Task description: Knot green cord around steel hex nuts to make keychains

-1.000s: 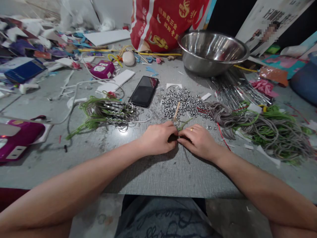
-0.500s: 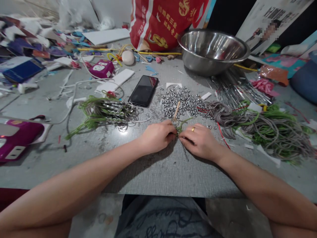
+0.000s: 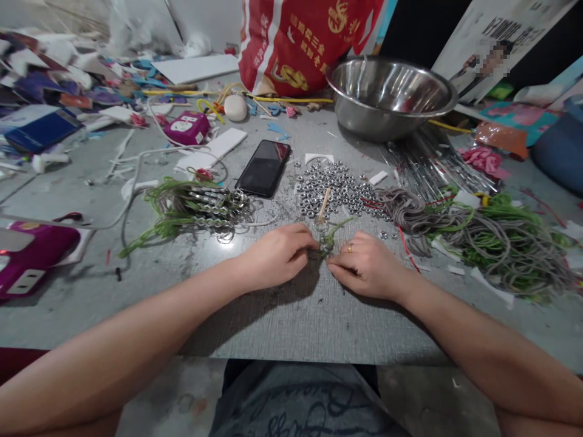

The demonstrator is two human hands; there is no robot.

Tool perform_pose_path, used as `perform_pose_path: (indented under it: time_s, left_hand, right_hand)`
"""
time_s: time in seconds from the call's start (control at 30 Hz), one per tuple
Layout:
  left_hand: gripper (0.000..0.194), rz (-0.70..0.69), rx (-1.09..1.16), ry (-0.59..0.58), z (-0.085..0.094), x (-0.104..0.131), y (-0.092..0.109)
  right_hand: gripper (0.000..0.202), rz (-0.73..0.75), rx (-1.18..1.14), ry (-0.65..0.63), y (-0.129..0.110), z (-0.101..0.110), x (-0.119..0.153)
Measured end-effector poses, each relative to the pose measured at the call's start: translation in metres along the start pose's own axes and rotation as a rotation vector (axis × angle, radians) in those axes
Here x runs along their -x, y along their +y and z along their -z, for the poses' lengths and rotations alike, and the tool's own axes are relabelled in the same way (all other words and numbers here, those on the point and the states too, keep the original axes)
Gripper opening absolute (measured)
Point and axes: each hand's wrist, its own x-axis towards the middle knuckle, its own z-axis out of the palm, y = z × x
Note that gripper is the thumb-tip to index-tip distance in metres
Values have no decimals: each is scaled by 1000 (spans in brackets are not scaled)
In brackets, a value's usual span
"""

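a steel bowl (image 3: pixel 373 118) stands beside a red bag (image 3: pixel 298 51); a black phone (image 3: pixel 263 170) lies nearer.

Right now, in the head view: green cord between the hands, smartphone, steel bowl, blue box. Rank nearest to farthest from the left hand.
From the left hand:
1. Green cord: by its fingertips, on the right.
2. Smartphone: ahead, slightly left.
3. Steel bowl: farther ahead, right.
4. Blue box: far left.
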Motion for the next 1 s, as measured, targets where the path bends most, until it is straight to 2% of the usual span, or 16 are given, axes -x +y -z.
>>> perform_pose_path:
  time_s: [0.13, 0.23, 0.3, 0.5, 0.7, 0.83, 1.0]
  left_hand:
    - [31, -40, -259, -97, 2, 7, 4]
    - [38, -65, -369, -145, -1, 11, 5]
    - [42, -66, -391, -157, -3, 14, 6]
    - [50, 49, -446, -168, -6, 21, 13]
    - [55, 67, -498, -218, -11, 27, 14]
    - [59, 83, -500, -197, -16, 27, 13]
    - [66, 122, -508, -180, -20, 27, 14]
  right_hand:
    - [32, 25, -9, -73, -3, 5, 0]
    - [31, 45, -13, -129, -7, 10, 0]
    - [30, 60, -18, -145, -7, 12, 1]
    - [30, 70, 53, -89, -4, 10, 3]
    - [30, -5, 119, -240, -8, 15, 1]
    - [34, -55, 117, -263, -11, 19, 1]
    - [37, -117, 223, -314, -13, 19, 1]
